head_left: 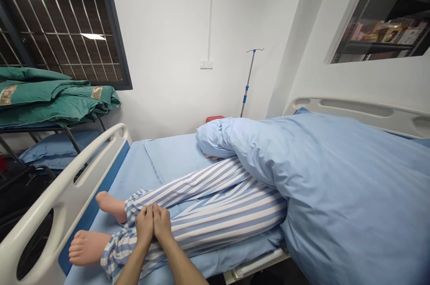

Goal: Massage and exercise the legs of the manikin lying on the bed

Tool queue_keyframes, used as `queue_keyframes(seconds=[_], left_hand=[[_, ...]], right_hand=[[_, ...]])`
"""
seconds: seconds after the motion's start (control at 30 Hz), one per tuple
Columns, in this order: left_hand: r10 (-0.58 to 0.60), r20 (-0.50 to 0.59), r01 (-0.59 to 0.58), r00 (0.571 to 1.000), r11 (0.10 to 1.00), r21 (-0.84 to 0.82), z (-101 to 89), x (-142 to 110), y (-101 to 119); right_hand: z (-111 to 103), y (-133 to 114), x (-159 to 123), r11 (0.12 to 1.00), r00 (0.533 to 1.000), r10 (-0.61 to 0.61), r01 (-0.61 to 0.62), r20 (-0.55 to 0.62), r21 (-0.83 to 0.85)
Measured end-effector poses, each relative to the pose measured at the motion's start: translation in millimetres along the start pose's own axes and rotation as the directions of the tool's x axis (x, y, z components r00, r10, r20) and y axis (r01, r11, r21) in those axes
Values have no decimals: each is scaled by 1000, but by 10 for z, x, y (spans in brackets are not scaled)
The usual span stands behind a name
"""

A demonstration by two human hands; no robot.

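Note:
A figure lies on a hospital bed in blue-and-white striped trousers (215, 206), bare feet (88, 246) toward the white footboard (57, 195). A light blue quilt (336, 186) covers the upper body. My left hand (144, 224) and my right hand (162, 222) rest side by side on the near lower leg, just above the ankle. Their fingers curl around the striped cloth of the shin, thumbs touching each other.
A blue sheet (161, 159) covers the mattress. A white headboard (363, 112) stands at the right. A drip stand (247, 81) rises by the back wall. Folded green quilts (53, 99) lie on a rack at the left, below a barred window (63, 16).

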State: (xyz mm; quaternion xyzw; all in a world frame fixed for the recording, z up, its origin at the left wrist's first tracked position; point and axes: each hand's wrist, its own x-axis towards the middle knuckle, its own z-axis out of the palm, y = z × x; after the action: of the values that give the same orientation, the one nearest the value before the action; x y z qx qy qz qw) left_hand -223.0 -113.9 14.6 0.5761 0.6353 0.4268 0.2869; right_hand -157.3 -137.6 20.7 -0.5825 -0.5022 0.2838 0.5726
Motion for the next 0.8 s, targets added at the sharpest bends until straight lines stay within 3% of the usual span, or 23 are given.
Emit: queue_keyframes(seconds=[0.2, 0.37, 0.53, 0.7, 0.8], left_hand=[[97, -45, -94, 994, 992, 82, 136, -127, -161], [90, -39, -84, 995, 988, 129, 118, -138, -133], [67, -25, -61, 997, 977, 203, 123, -129, -142], [32, 48, -46, 998, 942, 333, 131, -174, -76], [-6, 98, -34, 995, 915, 401, 127, -204, -42]], right_hand=[[12, 76, -35, 1000, 999, 0, 0, -37, -4], [39, 100, -27, 999, 999, -18, 17, -47, -31], [4, 129, 7, 990, 1000, -15, 18, 26, -141], [-212, -101, 50, 893, 998, -26, 47, 55, -447], [-313, -299, 63, 874, 994, -85, 109, 73, -473]])
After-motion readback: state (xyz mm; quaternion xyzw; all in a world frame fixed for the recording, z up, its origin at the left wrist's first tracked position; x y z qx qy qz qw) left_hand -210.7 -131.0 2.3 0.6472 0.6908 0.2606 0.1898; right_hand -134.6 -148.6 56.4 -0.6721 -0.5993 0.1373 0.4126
